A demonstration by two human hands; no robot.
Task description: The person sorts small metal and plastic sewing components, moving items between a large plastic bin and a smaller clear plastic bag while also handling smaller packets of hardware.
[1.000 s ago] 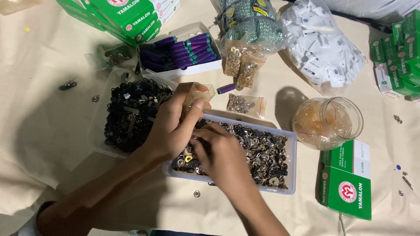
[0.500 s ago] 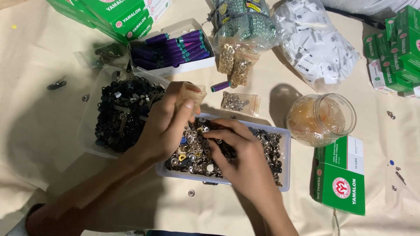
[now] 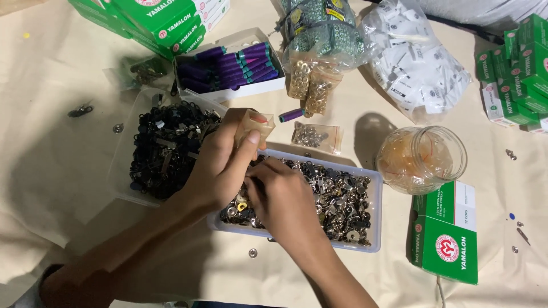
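Two hands of mine are busy over the clear tray (image 3: 374, 188) full of small shiny metal bits (image 3: 337, 197). My left hand (image 3: 220, 165) holds a little clear bag (image 3: 255, 124) up above the tray's far edge. The grip there is a pinch: my thumb and fingers press the bag's sides together. My right hand (image 3: 282, 197) lies down in the tray, fingers curled into the metal bits. I cannot tell if that grip has a bit in it, since my own knuckles hide the tips.

I think this is the picking step, where bits get gathered from the tray for the bag. The next move would call for a tight pinch on one small bit and a short lift to the bag's mouth, and the mouth must be held open or the bit will drop back.

The bag stands tilted, long side running from my palm up and away from me, its top end toward the box of purple spools (image 3: 228, 65). The tray's long side goes left to right on the table (image 3: 51, 148).

Close by are a tub of dark metal bits (image 3: 165, 148), a glass jar (image 3: 422, 159), a green box (image 3: 448, 236) and a small flat bag of silver bits (image 3: 314, 137)
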